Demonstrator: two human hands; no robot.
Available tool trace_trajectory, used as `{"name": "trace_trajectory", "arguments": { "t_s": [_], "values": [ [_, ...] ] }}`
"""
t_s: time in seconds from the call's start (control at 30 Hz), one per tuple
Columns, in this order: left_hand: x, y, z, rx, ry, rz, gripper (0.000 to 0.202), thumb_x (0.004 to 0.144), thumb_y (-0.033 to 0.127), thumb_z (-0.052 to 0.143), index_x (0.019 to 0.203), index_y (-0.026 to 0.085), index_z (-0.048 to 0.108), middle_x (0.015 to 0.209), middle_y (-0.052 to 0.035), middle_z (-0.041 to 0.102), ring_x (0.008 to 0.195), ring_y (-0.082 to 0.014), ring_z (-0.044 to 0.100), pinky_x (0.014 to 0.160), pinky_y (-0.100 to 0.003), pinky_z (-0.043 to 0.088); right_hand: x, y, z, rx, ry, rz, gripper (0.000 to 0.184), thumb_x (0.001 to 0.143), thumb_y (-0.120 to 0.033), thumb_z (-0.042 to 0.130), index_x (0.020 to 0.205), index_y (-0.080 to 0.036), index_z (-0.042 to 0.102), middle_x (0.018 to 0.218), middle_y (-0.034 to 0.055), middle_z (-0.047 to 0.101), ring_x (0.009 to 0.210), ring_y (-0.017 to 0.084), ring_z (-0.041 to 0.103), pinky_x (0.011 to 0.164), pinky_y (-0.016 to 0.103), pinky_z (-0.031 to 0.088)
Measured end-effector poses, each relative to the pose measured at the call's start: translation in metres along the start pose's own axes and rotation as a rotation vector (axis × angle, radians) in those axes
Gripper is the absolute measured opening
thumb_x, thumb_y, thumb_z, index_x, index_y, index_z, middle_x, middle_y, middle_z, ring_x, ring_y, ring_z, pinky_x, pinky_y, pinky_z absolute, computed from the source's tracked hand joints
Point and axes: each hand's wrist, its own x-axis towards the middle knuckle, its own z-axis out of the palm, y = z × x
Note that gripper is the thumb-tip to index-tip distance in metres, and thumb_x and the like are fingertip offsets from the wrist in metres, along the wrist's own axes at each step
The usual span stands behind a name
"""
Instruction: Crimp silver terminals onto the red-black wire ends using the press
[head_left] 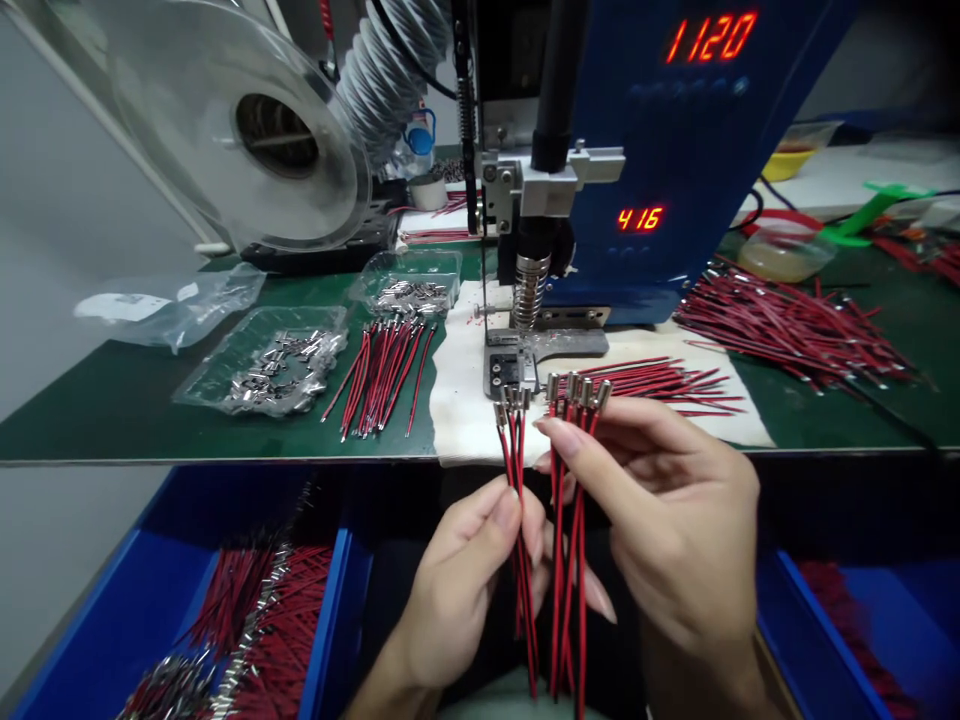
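My left hand (469,580) pinches a small bunch of red and black wires (521,560) that hang downward, silver metal caps at their top ends. Beside it my right hand (667,520) grips another bunch of red and black wires (559,580) just below their metal caps (577,390). The two bunches are upright and a little apart. Both hands are in front of the table edge, below the small metal fixture (514,370) of a blue machine (637,120). More wires (652,385) lie on the white cloth (469,400) behind my right hand.
Clear trays (195,385) of metal caps and a wire bundle (382,370) are on the green tabletop (75,410). A wire pile (795,320) lies at right. Blue bins (330,620) with wires stand below. A large reel (225,120) is at back left.
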Motion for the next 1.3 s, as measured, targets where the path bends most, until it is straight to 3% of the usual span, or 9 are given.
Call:
{"name": "trace_trajectory", "arguments": {
  "t_s": [0.1,0.3,0.37,0.53,0.63,0.77,0.9,1.1,1.3],
  "values": [
    [0.001,-0.002,-0.001,-0.086,-0.100,0.029,0.036,0.098,0.038,0.037,0.073,0.013,0.043,0.062,-0.0072,0.058,0.045,-0.0072,0.045,0.044,-0.015,0.031,-0.003,-0.002,0.000,-0.020,-0.011,-0.001,0.014,0.075,-0.015,0.074,0.085,-0.024,0.070,0.074,-0.0041,0.072,0.058,0.007,0.068,0.054,0.007,0.053],
    [0.002,-0.010,-0.002,-0.139,-0.110,0.065,0.034,0.098,0.038,0.037,0.076,0.013,0.047,0.055,-0.0028,0.050,0.043,-0.0079,0.046,0.040,-0.014,0.030,-0.005,-0.004,-0.002,-0.028,-0.023,-0.015,0.014,0.076,-0.015,0.074,0.086,-0.024,0.070,0.074,-0.0044,0.072,0.058,0.007,0.067,0.054,0.008,0.053],
    [0.001,-0.010,0.000,-0.065,-0.045,0.070,0.033,0.098,0.038,0.039,0.078,0.014,0.049,0.055,-0.0023,0.052,0.042,-0.0079,0.046,0.040,-0.014,0.031,-0.005,-0.004,-0.001,-0.066,-0.007,-0.038,0.013,0.076,-0.014,0.074,0.084,-0.024,0.070,0.073,-0.0050,0.072,0.057,0.007,0.067,0.053,0.008,0.053],
    [0.002,-0.002,0.010,0.258,0.317,0.054,0.020,0.095,0.035,0.050,0.090,0.017,0.055,0.065,0.0008,0.058,0.047,-0.0060,0.051,0.045,-0.014,0.039,-0.010,0.001,0.003,-0.248,0.144,-0.145,0.021,0.073,-0.013,0.076,0.087,-0.027,0.069,0.076,-0.0060,0.071,0.059,0.008,0.065,0.056,0.014,0.055],
    [0.003,0.002,0.014,0.457,0.396,0.097,0.020,0.092,0.036,0.055,0.093,0.017,0.059,0.058,0.0028,0.056,0.046,-0.0059,0.049,0.048,-0.014,0.041,-0.015,0.003,0.006,-0.351,0.175,-0.220,0.025,0.070,-0.012,0.077,0.089,-0.027,0.070,0.081,-0.0047,0.072,0.064,0.011,0.067,0.062,0.019,0.057],
    [0.005,0.005,0.013,0.503,0.362,0.087,0.024,0.090,0.037,0.058,0.085,0.014,0.061,0.056,0.0010,0.057,0.044,-0.0051,0.046,0.044,-0.013,0.036,-0.013,0.002,0.007,-0.288,0.127,-0.185,0.021,0.071,-0.012,0.077,0.085,-0.027,0.071,0.077,-0.0060,0.072,0.063,0.009,0.067,0.060,0.015,0.055],
    [0.005,0.006,0.010,0.296,0.322,0.030,0.025,0.091,0.038,0.056,0.090,0.013,0.060,0.058,-0.0009,0.060,0.040,-0.0037,0.042,0.041,-0.013,0.035,-0.006,0.000,0.003,-0.025,-0.003,0.013,0.016,0.071,-0.011,0.077,0.079,-0.024,0.072,0.074,-0.0048,0.072,0.059,0.008,0.066,0.051,0.011,0.051],
    [0.007,0.001,0.001,-0.016,0.066,-0.023,0.026,0.094,0.037,0.051,0.101,0.014,0.058,0.064,-0.0051,0.068,0.030,-0.0030,0.035,0.030,-0.011,0.024,0.006,0.008,-0.004,0.328,-0.198,0.260,0.008,0.074,-0.018,0.076,0.081,-0.020,0.071,0.078,-0.0007,0.073,0.066,0.010,0.067,0.060,0.015,0.053],
    [0.011,-0.005,-0.007,-0.177,-0.038,-0.018,0.026,0.094,0.036,0.049,0.101,0.012,0.057,0.055,-0.0030,0.063,0.031,-0.0051,0.037,0.033,-0.013,0.025,0.008,0.010,-0.002,0.419,-0.285,0.362,0.009,0.076,-0.019,0.075,0.084,-0.020,0.072,0.078,-0.0007,0.071,0.062,0.008,0.064,0.056,0.014,0.049]
  ]
}}
